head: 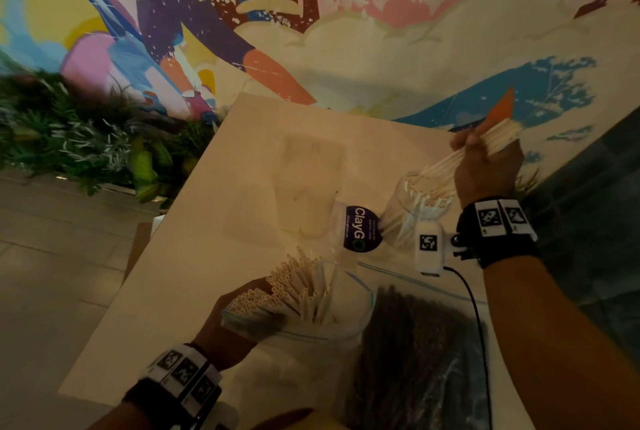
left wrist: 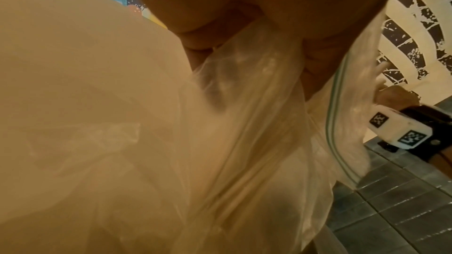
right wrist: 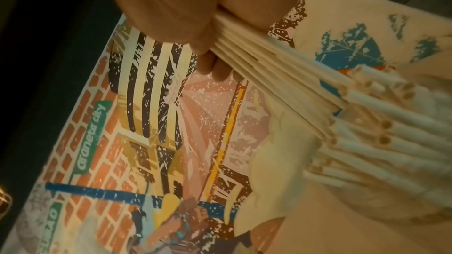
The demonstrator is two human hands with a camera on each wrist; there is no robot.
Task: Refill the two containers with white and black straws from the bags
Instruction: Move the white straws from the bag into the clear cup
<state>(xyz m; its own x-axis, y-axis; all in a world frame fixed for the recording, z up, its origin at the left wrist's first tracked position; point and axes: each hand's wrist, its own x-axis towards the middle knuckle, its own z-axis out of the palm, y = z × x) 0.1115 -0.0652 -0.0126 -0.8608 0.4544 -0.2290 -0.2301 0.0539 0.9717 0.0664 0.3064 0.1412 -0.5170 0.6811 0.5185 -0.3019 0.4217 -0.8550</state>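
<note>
Right hand (head: 486,166) grips a white straw bundle (head: 460,159) angled into the glass container (head: 420,208) at 2 o'clock on the table (head: 214,256) (left hand (head: 239,318) clutches the straw bag (head: 311,294)); risk: ends snagging on standing straws and spilling.

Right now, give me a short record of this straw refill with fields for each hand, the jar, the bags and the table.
left hand: left hand grips the bag of white straws, mouth open
right hand: right hand holds a bunch of white straws, tips in the jar
jar: clear jar already holds white straws
other bag: bag of black straws lies on the table, untouched
table: white table
</note>
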